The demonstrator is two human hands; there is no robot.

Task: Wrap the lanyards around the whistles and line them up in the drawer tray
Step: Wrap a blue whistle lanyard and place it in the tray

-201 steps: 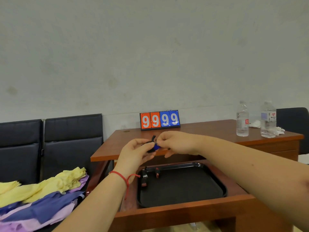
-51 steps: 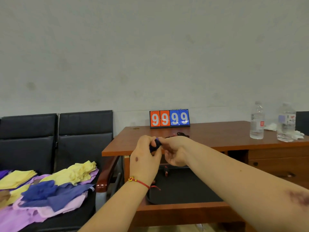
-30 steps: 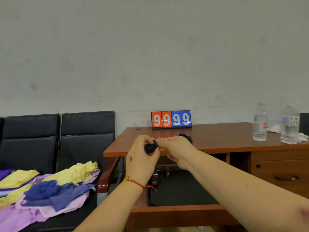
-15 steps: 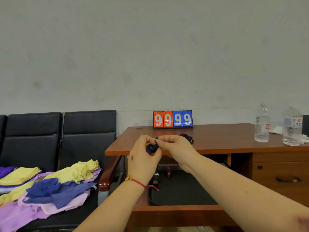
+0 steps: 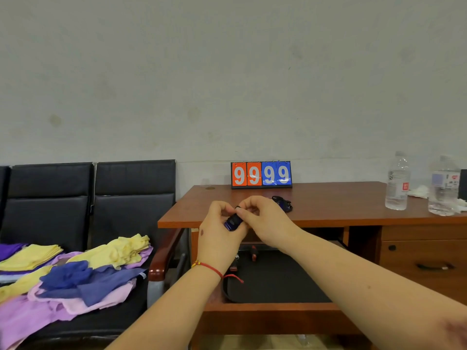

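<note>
Both hands meet just above the desk's front edge, clamped together on one blue whistle. The left hand cups it from below with curled fingers; the right hand pinches its top end, thumb and forefinger pressed on the dark lanyard. Half a second ago the whistle lay nearly hidden between the fingers; now its glossy blue body tips down and out into view, the cord bunched tight at the top. I judge the winding nearly finished, the loose end about to be tucked.

The whistle looks like hard, shiny plastic, small and rounded; the lanyard is matte cord, limp until pulled. A red string bracelet circles the left wrist.

Below the hands, the black tray sits in the open drawer, smooth with a raised rim; two wrapped whistles with red parts stand at its far edge. Another dark lanyard bundle waits on the polished wooden desk, behind the right hand.
</note>
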